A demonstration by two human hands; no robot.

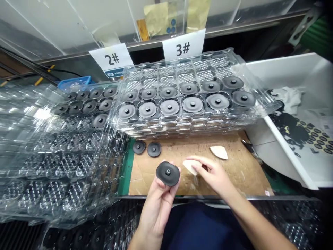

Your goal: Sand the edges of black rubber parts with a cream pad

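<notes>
Between the fingers and thumb of my left hand [161, 198] is a dark rounded disc-shaped part [166, 175] with a small raised hub in its middle, tilted toward me. To its right, my right hand [212, 172] pinches a small white wedge-shaped pad [190, 166] just over the cardboard. A second white pad [219, 152] lies farther right on the cardboard [169, 151]. Two more dark parts, one at the left edge [138, 147] and one beside it [154, 149], rest on the cardboard behind my left hand.
Behind the cardboard stands a stack of clear plastic trays [182, 121], its front rows filled with dark parts. More clear trays [70, 149] are piled at left. A white bin [283, 149] with black scraps stands right, and a metal tool [251, 151] lies against it.
</notes>
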